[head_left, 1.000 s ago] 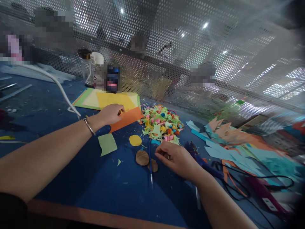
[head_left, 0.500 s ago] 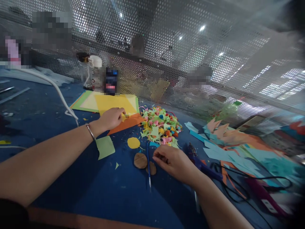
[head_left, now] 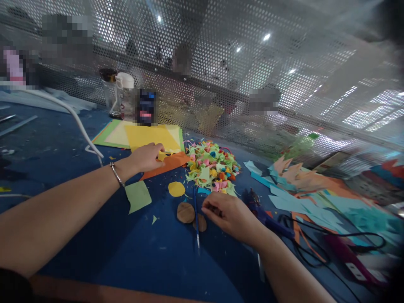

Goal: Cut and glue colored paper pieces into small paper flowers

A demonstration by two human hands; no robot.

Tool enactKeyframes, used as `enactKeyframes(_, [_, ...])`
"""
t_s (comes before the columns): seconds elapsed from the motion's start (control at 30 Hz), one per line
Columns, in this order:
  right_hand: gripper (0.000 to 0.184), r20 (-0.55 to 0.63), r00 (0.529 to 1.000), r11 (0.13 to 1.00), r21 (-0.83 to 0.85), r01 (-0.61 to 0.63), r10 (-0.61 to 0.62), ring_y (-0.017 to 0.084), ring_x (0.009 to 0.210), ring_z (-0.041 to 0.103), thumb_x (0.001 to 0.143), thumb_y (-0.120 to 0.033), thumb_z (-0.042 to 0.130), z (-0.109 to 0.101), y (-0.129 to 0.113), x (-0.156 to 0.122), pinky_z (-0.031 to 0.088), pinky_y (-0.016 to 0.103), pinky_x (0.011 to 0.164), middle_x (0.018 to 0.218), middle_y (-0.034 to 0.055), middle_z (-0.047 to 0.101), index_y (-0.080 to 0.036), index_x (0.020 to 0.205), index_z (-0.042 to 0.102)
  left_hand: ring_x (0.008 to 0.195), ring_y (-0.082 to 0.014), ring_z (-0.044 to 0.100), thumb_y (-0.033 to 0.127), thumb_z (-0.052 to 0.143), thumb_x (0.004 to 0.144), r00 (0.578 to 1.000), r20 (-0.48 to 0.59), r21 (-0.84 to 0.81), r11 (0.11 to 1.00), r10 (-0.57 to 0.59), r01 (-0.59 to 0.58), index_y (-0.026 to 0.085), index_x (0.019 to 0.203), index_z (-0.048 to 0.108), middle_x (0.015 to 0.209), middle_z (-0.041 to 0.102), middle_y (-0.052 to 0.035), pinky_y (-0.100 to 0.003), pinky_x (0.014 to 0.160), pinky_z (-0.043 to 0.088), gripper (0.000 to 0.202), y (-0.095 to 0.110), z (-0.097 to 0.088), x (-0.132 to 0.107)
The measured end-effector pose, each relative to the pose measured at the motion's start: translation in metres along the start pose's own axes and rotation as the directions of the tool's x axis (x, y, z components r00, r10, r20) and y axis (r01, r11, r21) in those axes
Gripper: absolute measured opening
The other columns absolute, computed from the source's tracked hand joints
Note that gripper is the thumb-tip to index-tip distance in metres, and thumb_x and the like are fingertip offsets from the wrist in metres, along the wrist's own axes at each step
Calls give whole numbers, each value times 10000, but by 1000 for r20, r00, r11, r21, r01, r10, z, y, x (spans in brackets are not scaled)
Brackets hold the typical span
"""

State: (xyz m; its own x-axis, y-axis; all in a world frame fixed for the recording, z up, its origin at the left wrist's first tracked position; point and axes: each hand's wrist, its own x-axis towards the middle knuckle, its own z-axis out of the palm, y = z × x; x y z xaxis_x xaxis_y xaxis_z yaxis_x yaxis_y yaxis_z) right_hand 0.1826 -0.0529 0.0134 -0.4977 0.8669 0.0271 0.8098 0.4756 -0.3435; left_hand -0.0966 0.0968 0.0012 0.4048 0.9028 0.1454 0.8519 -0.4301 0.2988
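Touching flat orange paper strip (head_left: 173, 163) with left hand (head_left: 147, 157), cannot tell if pinching; lies 9 o'clock of multicoloured paper-scrap pile (head_left: 213, 164), long axis 8-to-2. Curling right hand (head_left: 229, 212), narrow gap.

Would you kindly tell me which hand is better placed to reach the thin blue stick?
Probably the right hand: it is close beside the stick, while the left hand is farther off, at the orange paper.

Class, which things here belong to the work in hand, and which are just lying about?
Probably in the work:
orange paper at the left hand
yellow disc
brown discs
slim blue tool by the right hand

Probably just lying about:
bottles at the back
heap of paper scraps
purple block
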Motion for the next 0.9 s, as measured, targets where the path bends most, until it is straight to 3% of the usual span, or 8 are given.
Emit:
enactKeyframes(0.17, [146,0,1000,1000,-1,7,-7,136,656,576,933,-235,528,-1,-1,1,442,246,606,795,34,652,-195,843,636,771,-248,664,453,702,711,996,63,-59,995,-71,74,185,965,664,866,727,-85,-292,619,401,372,-2,-4,5])
enactKeyframes(0.3, [150,-2,1000,1000,10,0,0,135,657,577,935,-238,528,-1,-1,0,442,244,604,797,35,656,-195,841,637,683,-217,646,387,742,643,993,61,-147,983,-103,111,205,764,660,749,712,-40,-280,583,375,233,-5,-5,8])
enactKeyframes(0.37, [147,-5,1000,1000,9,0,0,136,660,577,935,-237,531,-1,-1,0,438,244,607,797,32,654,-196,844,639,640,-200,632,334,754,614,991,57,-214,968,-121,131,201,777,660,702,696,-23,-276,569,377,230,-8,-6,9])
enactKeyframes(0.53, [148,-12,1000,1000,-1,13,-13,143,663,572,934,-237,527,-1,-1,0,429,251,610,785,33,646,-189,856,644,622,-158,602,287,745,653,986,5,-419,895,-168,155,164,1070,625,734,673,-14,-260,562,412,451,-18,-9,9])
enactKeyframes(0.6, [156,-30,999,1000,4,15,-14,146,672,574,935,-240,521,-2,-1,0,433,254,618,791,38,649,-188,852,642,634,-137,577,295,753,671,976,-93,-571,814,-199,111,164,1089,617,744,640,-4,-256,586,417,458,-16,-10,10])
enactKeyframes(0.7, [165,-76,997,1000,28,-6,8,152,686,582,939,-257,517,-3,-1,-1,440,261,625,798,40,659,-194,854,643,608,-106,503,297,767,682,931,-238,-782,623,-278,-14,179,1033,635,699,562,29,-253,593,394,393,-1,-12,9])
enactKeyframes(0.77, [166,-119,992,998,64,-26,34,153,673,584,938,-277,521,-4,-2,-1,445,264,621,789,35,661,-200,853,642,633,-107,510,282,753,696,925,-237,-874,481,-297,-69,179,982,639,716,571,23,-264,627,422,325,15,-13,6])
enactKeyframes(0.9, [198,-229,968,977,207,-54,102,154,642,588,940,-357,537,-4,-6,-1,460,261,594,737,22,650,-212,864,649,744,-121,575,286,774,674,957,-184,-973,179,-226,-145,167,856,603,830,627,-4,-281,712,474,276,54,-13,-8])
